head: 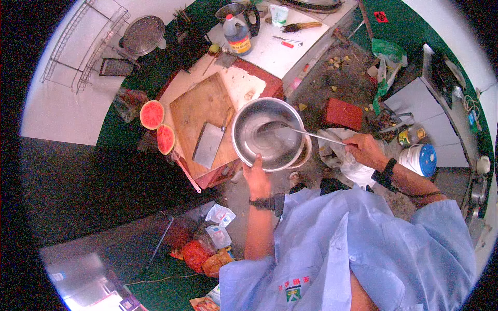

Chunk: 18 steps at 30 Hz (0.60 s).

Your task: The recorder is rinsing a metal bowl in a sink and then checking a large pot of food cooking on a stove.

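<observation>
My left hand (257, 180) grips the near rim of a stainless steel basin (249, 145), its thumb over the edge. In my right hand (365, 149) is the handle of a long metal ladle (321, 138). The ladle's head lies inside the basin, over a pale patch that may be liquid or a reflection. Left of the basin, a cleaver (209, 145) rests flat on a wooden cutting board (198, 97). Another rounded rim (307, 151) shows partly behind the basin's right side; what it belongs to is hidden.
Two cut watermelon pieces (152, 114) sit by the board's left edge. A large sauce bottle (237, 39), a jug (230, 12) and a knife (288, 40) stand or lie on the white counter. A red box (342, 113) and a blue-lidded bucket (422, 160) are on the right.
</observation>
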Motion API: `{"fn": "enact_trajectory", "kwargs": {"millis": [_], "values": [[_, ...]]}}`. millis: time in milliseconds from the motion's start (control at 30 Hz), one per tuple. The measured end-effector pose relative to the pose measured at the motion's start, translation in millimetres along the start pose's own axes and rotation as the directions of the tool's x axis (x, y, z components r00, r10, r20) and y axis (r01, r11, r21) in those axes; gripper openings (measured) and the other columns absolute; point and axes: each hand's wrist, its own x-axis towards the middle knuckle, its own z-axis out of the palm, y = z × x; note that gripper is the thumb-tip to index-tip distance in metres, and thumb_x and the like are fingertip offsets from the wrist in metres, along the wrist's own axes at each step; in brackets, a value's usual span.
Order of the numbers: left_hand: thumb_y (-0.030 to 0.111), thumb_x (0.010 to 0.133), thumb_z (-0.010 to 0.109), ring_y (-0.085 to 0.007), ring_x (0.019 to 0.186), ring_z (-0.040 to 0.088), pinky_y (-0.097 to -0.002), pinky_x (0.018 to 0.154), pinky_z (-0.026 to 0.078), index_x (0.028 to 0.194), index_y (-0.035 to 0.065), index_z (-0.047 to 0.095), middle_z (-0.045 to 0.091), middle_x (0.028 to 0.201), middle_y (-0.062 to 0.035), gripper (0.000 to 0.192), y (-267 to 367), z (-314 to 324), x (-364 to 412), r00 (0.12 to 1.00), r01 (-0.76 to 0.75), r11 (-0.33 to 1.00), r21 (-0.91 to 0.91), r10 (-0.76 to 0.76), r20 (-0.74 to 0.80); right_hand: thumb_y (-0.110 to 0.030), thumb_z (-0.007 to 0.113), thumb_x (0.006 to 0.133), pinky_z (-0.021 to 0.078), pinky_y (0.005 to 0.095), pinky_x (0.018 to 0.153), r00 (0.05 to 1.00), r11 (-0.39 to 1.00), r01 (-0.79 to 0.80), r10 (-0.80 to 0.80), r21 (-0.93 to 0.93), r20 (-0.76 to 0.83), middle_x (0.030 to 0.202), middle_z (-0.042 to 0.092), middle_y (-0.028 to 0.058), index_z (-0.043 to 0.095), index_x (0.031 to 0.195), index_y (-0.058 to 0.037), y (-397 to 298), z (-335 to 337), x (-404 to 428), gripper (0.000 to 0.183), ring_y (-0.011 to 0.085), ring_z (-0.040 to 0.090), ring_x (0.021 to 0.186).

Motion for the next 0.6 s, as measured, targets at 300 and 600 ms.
{"fn": "enact_trajectory", "kwargs": {"millis": [300,600], "values": [[-0.001,0.094,0.057,-0.024,0.113,0.059,-0.0411,0.093,0.052,0.141,0.0082,0.042,0.057,0.132,-0.0121,0.05,-5,4,-3,0.997,-0.06,0.996,0.066,0.063,-0.044,-0.011,0.064,0.084,0.052,0.0413,0.062,0.99,0.99,0.017,0.003,-0.142,0.142,0.077,0.068,0.0184,0.073,0.095,-0.0024,27,0,-11,0.016,0.0347,0.066,0.068],[0.005,0.093,0.062,-0.0302,0.12,0.056,-0.0483,0.091,0.053,0.145,0.0166,0.04,0.054,0.137,-0.0097,0.058,-17,-8,8,0.997,-0.072,0.997,0.03,0.072,-0.007,-0.024,0.063,0.095,0.0339,0.0213,0.042,0.605,0.508,-0.749,0.262,0.426,0.752,0.069,0.057,-0.0033,0.072,0.095,-0.0043,-9,1,-19,0.022,0.004,0.045,0.051]]}}
